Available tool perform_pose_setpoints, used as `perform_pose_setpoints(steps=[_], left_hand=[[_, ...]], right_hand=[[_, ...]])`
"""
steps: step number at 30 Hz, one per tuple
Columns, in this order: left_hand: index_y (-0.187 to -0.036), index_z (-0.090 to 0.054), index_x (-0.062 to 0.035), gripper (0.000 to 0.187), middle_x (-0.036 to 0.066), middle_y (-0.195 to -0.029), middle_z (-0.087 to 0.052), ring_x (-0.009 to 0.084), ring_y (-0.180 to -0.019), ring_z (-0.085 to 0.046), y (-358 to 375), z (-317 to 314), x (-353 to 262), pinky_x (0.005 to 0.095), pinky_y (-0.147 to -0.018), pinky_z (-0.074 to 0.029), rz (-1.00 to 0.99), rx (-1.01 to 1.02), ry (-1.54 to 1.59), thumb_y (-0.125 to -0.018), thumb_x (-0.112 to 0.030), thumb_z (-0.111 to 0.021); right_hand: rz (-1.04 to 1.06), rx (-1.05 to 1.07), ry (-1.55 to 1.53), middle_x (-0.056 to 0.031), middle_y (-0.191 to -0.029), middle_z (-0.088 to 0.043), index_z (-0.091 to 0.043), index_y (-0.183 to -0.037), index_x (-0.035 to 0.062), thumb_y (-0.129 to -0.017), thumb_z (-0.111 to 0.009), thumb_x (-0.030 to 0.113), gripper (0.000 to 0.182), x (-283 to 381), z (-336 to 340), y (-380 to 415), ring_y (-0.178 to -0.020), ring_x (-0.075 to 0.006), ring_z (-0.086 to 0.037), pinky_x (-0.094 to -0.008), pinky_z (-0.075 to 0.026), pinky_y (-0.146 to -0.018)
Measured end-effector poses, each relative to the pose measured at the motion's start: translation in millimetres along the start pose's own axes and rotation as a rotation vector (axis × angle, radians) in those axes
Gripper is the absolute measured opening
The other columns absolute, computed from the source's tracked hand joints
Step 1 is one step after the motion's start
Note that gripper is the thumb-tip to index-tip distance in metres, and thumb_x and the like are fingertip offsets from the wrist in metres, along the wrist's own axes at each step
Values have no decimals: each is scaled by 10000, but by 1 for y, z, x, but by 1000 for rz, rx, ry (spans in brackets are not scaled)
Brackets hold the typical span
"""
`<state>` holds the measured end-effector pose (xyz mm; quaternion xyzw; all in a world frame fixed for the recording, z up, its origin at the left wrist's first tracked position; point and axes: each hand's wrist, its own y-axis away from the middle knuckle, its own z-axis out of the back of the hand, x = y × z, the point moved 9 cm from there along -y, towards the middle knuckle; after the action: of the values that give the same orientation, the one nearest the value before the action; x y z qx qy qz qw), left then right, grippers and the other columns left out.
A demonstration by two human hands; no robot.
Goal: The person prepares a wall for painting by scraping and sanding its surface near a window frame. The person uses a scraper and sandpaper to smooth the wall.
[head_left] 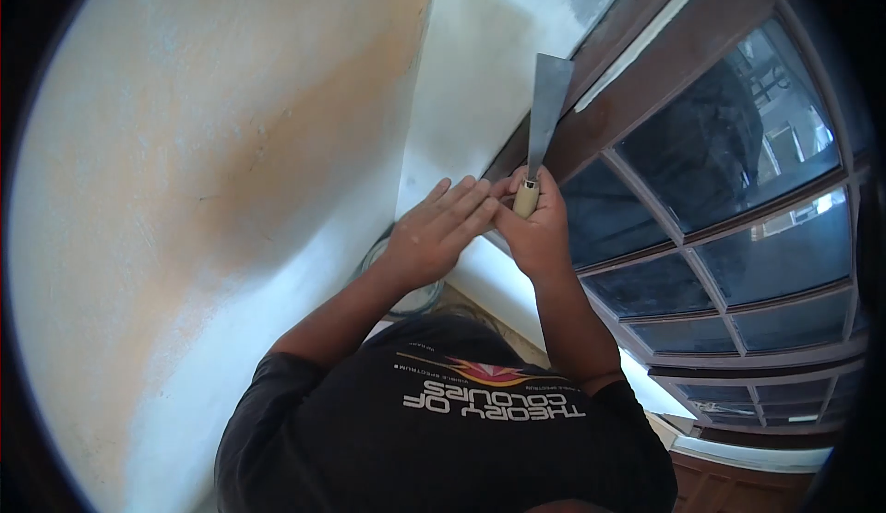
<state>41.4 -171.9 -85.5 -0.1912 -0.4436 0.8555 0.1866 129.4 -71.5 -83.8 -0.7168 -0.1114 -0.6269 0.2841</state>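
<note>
A putty knife (550, 98) with a broad grey metal blade and a pale handle points up and away from me. My right hand (538, 227) is closed around its handle, with the thumb along it. My left hand (438, 232) is held out flat beside it, fingers extended and close to the fingers of my right hand; it holds nothing. Whether the fingertips of the two hands touch is hard to tell. Behind the hands is the corner where the pale walls meet the brown window frame.
A patchy orange and white wall (231, 162) fills the left side. On the right stands a brown-framed window (683, 236) with several glass panes. A round clear container (415, 301) sits low behind my left forearm. Brown wooden panelling (738, 483) shows at the lower right.
</note>
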Motion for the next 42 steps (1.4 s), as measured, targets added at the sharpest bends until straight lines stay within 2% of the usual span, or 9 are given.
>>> perform_pose_setpoints(steps=[8, 14, 16, 22, 26, 29, 31, 35, 42], left_hand=[[-1161, -665, -73, 467, 108, -1206, -656, 294, -1115, -635, -132, 28, 74, 405, -967, -509, -162, -452, -126, -737, 100, -576], [-1331, -539, -68, 538, 186, -1397, -504, 371, -1289, -479, -250, 3, 93, 532, -1063, -371, -172, -575, -259, -863, -317, -628], [-1408, -431, -33, 853, 216, -1493, -369, 383, -1363, -378, -219, -35, 78, 616, -1092, -258, -97, -467, -254, -796, -598, -615], [-1429, -406, -10, 1062, 199, -1522, -335, 337, -1421, -304, -274, -4, 72, 719, -1064, -155, -31, -504, -285, -688, -746, -600], [-1433, -420, -26, 1072, 172, -1542, -320, 323, -1441, -271, -299, 8, 68, 752, -1045, -118, -72, -614, -365, -679, -770, -586], [-1473, -337, -7, 1090, 185, -1575, -241, 347, -1456, -228, -243, -32, 71, 762, -1047, -48, -90, -420, -273, -714, -748, -586], [-1487, -327, -30, 1091, 171, -1585, -229, 334, -1462, -221, -217, -61, 75, 763, -1047, -14, 3, -62, -295, -710, -750, -589], [-1472, -358, -33, 1032, 155, -1568, -280, 323, -1453, -250, -286, 5, 70, 740, -1060, -67, -64, -446, -297, -733, -713, -599], [-1487, -304, -22, 921, 174, -1559, -266, 348, -1452, -225, -324, 54, 93, 655, -1126, -99, -115, -522, -329, -804, -545, -635]], right_hand=[[-44, -47, 65, -64, -971, -616, -477, -965, 43, -871, -687, 22, 231, 51, 18, -11, -771, -120, -652, -256, -552, -653], [-64, -149, 177, -51, -846, -614, -487, -948, 41, -860, -687, 17, 220, 47, 45, 1, -698, -123, -646, -256, -539, -612], [-58, -194, 179, -50, -844, -611, -498, -949, 37, -856, -679, 9, 205, 42, 56, 8, -699, -121, -646, -251, -537, -610], [-85, -166, 276, -39, -817, -598, -521, -902, 32, -852, -692, 13, 179, 30, 69, 15, -683, -102, -625, -260, -525, -610], [-79, -171, 259, -29, -806, -586, -533, -922, 38, -852, -699, 25, 181, 31, 69, 15, -675, -88, -597, -238, -502, -583], [-73, -179, 235, -18, -797, -576, -545, -950, 41, -852, -705, 34, 188, 18, 72, 19, -650, -72, -567, -228, -488, -561], [-83, -187, 211, -11, -792, -570, -553, -967, 42, -852, -708, 38, 193, 12, 70, 26, -635, -63, -552, -225, -483, -552], [-143, -162, 351, -2, -791, -541, -559, -1083, 33, -856, -697, 30, 266, 8, 72, 29, -614, -51, -516, -210, -446, -510], [83, -178, 537, -8, -888, -553, -533, -1268, 15, -855, -672, 4, 436, 34, 77, 41, -717, -62, -505, -217, -445, -643]])
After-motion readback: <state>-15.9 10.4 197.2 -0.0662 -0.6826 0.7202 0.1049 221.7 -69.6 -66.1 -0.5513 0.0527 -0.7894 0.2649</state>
